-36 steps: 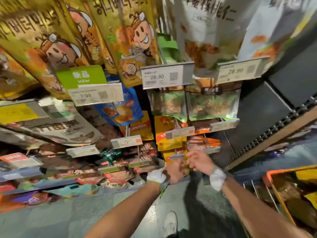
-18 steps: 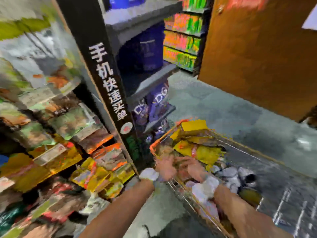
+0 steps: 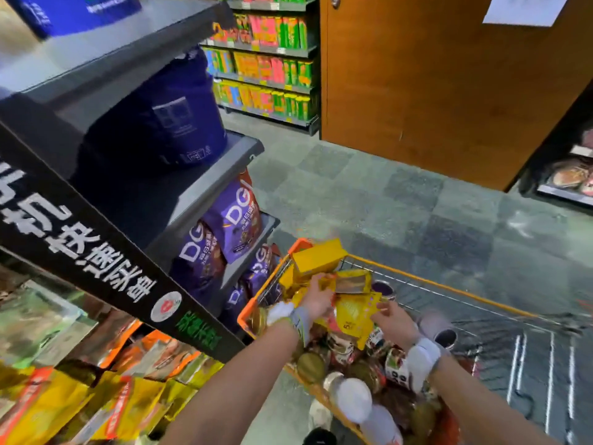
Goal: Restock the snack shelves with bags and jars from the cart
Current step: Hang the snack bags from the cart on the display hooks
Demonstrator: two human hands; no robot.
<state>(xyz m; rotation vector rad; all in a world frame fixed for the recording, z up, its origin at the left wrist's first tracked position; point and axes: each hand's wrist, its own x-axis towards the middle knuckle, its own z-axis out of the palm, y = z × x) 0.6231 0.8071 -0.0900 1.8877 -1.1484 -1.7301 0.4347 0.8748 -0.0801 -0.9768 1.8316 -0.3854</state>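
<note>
**Both hands in the cart, each on a yellow packet**

Far left of the orange wire cart (image 3: 417, 279), low down, lie shelved yellow and orange snack bags (image 3: 106, 403). A black end panel with white characters (image 3: 80, 248) slants above them. Between that panel and the cart's left corner stand purple bags marked DG (image 3: 237, 220), just beside the cart. A big dark blue sack (image 3: 167, 117) sits higher up.

At the cart's far left corner a yellow carton (image 3: 317, 256) leans against the rim. Just below it, the left hand (image 3: 316, 295) curls its fingers round the left edge of a yellow packet with a brown panel (image 3: 351, 282). A yellow foil snack bag (image 3: 351, 314) lies against that packet's lower side, between the two hands. The right hand (image 3: 390, 319) pinches this bag's right edge.

Under the forearms, the cart's near half is packed with jars, among them a white-lidded jar (image 3: 353, 399). A dark-lidded jar (image 3: 382, 289) stands just beyond the right hand.

Beyond the cart, to the right, stands a brown wooden door (image 3: 433, 91).
</note>
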